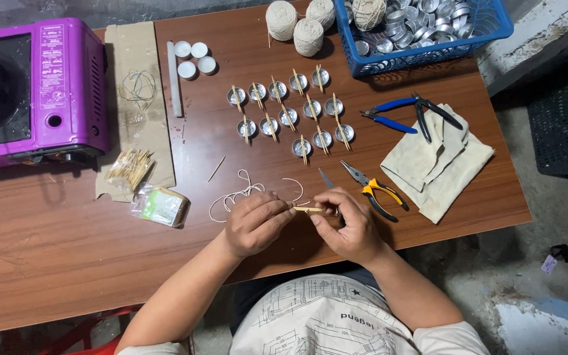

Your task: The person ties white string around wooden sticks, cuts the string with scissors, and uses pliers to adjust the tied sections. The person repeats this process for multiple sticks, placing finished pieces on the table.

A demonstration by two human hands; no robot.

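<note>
While your left hand (256, 222) and right hand (348, 227) meet above the brown wooden surface (67, 250), both sets of fingers pinch a thin pale wooden stick (309, 209) level between them, white cotton string (238, 194) trailing just beyond your left fingers, within reach.

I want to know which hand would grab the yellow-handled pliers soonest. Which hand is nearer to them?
The right hand. It lies just left of the yellow-handled pliers, nearly touching the handles. The left hand sits farther left, beyond the small stick both hands hold.
</note>
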